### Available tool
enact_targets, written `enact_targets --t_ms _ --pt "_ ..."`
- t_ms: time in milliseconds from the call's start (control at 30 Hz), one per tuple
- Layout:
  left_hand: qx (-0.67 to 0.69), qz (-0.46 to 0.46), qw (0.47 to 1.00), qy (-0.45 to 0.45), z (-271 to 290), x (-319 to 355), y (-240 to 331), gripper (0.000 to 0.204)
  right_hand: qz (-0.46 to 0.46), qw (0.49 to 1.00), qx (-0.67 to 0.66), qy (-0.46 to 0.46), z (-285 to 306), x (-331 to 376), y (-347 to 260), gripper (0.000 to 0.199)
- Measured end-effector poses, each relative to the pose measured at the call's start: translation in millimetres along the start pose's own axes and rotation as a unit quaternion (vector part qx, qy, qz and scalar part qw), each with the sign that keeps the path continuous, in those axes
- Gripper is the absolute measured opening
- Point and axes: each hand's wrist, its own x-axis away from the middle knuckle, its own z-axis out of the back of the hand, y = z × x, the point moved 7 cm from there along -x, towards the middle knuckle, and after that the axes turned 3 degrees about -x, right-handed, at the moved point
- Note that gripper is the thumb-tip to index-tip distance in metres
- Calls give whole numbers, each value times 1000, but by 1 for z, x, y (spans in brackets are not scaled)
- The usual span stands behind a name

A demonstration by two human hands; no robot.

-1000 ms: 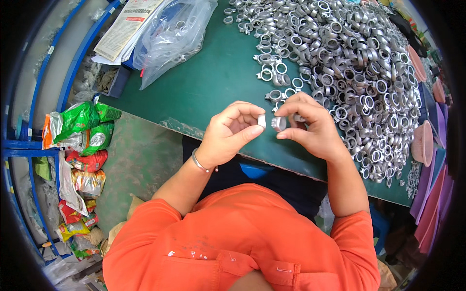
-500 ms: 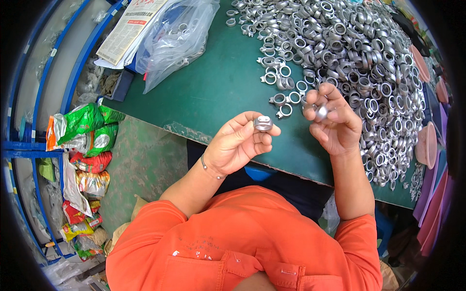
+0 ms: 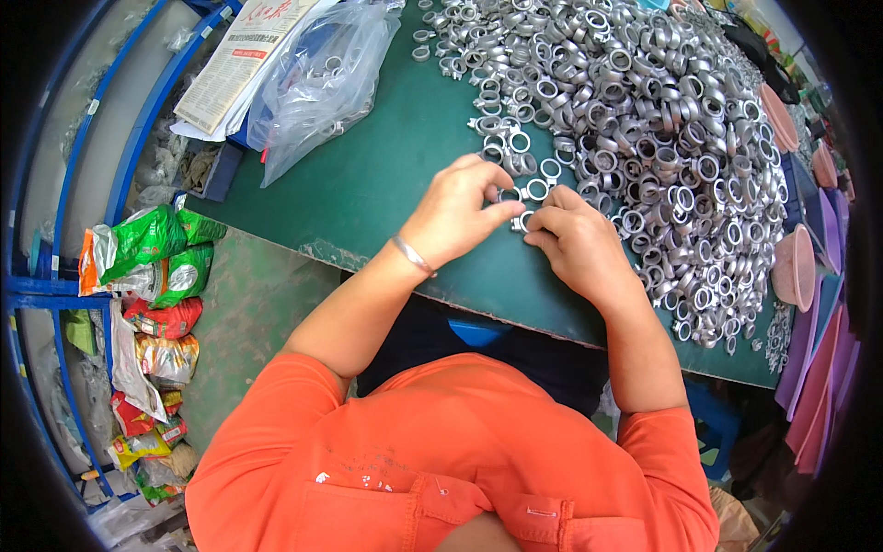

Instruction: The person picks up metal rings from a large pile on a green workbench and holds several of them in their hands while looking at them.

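Note:
My left hand (image 3: pixel 457 213) and my right hand (image 3: pixel 579 247) meet over the green table (image 3: pixel 368 184), fingertips together on a small silver metal ring fitting (image 3: pixel 521 221). Both hands pinch it just at the near edge of a big heap of silver ring fittings (image 3: pixel 644 120). A few loose rings (image 3: pixel 538 189) lie right beyond my fingers. A metal bangle sits on my left wrist. How the fitting is shared between the two hands is partly hidden by my fingers.
A clear plastic bag (image 3: pixel 322 78) with fittings and a folded newspaper (image 3: pixel 235 64) lie at the table's far left. Pink and purple plastic trays (image 3: pixel 809 276) stand at the right. Coloured snack packets (image 3: pixel 147 267) sit on blue shelving at the left.
My hands were apart, each holding a piece, the right one raised by the heap. Now they have come together low over the table, pinching one fitting.

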Motion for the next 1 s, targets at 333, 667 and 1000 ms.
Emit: enact_targets --t_ms 333,667,1000 --pt "505 176 842 -65 -21 5 -29 9 -50 640 -765 44 26 1 40 21" --pt "501 -35 864 17 1 -4 -14 16 -42 559 -826 63 25 -8 35 27" --pt "317 -96 939 95 11 7 -2 35 -134 983 45 118 20 -5 19 13"
